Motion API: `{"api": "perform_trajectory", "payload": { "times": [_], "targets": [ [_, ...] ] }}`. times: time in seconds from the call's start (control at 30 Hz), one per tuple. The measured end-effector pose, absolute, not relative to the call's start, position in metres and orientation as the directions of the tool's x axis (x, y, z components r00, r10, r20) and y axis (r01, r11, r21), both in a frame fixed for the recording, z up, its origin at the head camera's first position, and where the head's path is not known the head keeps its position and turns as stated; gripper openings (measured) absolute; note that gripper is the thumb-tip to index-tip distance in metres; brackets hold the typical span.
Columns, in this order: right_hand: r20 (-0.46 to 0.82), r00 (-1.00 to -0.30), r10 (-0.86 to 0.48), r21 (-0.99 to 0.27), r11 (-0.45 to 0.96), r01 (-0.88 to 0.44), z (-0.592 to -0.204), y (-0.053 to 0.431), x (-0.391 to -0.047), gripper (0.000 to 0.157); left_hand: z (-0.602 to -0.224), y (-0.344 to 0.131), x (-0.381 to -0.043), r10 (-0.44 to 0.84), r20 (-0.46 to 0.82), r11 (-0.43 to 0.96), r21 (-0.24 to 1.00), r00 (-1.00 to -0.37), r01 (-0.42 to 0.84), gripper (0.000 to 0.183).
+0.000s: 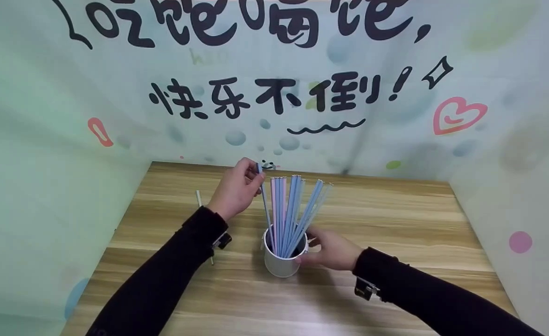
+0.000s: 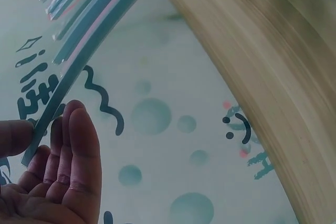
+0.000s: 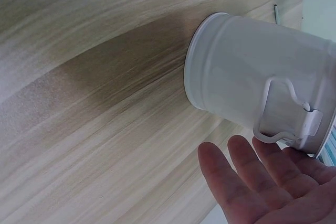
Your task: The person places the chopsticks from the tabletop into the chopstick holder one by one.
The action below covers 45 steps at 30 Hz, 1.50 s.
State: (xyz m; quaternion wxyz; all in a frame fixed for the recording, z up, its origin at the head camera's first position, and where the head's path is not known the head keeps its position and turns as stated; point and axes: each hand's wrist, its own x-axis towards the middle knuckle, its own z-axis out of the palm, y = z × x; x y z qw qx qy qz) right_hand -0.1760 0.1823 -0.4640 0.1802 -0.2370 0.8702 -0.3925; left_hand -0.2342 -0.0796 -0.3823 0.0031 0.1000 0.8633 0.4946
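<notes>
A small white metal bucket (image 1: 281,267) with side handles (image 3: 262,111) stands upright on the table, holding several long thin blue and pink sticks (image 1: 296,205). Near its top end, my left hand (image 1: 237,189) pinches one blue stick (image 2: 52,106) between thumb and fingers. That stick leans left, its lower end inside the bucket. At the bucket's right side is my right hand (image 1: 332,249), thumb by the front of the rim. In the right wrist view its fairly straight fingers (image 3: 228,174) lie beside the handle; the thumb is hidden there.
A thin white stick (image 1: 198,198) lies on the wooden table (image 1: 395,219) left of the bucket, partly behind the left forearm. A pale printed cloth (image 1: 218,149) with black lettering rises behind the table and along both sides.
</notes>
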Motion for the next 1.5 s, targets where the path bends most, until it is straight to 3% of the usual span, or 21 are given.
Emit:
{"api": "perform_trajectory", "payload": {
  "times": [1.1,1.5],
  "targets": [
    [-0.142,-0.823,-0.55,-0.751,0.601,-0.272,-0.461,0.183,-0.175,0.066,-0.41,-0.072,-0.227,0.22,0.065,0.559,0.809,-0.973,0.18,0.018],
    [-0.138,-0.819,-0.557,-0.753,0.597,-0.279,-0.46,0.182,-0.174,0.069,-0.416,-0.102,-0.225,0.188,0.0,0.579,0.808,-0.982,0.111,0.02]
  ]
}}
